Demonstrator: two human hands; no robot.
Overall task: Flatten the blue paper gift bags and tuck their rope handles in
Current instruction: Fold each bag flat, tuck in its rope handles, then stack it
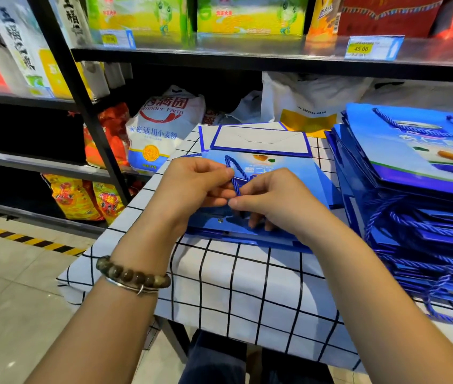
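On the checked tablecloth [247,281], dead centre, a blue gift bag [297,184] lies flat beneath both hands, its mouth toward the person and its white folded base at 12 o'clock. Its rope handle [235,181] loops up between the hands. At 3 o'clock a stack of blue bags [419,176] crowds the table's edge just beside the right forearm, ropes trailing loose. At 11 o'clock a flour sack [161,128] sits low on the black shelving [275,55]. The left hand [192,184], with a bead bracelet [133,274] on its wrist, pinches the rope between thumb and forefinger. The right hand [275,198] pinches the rope's lower end, its other fingers curled down onto the bag near its mouth.
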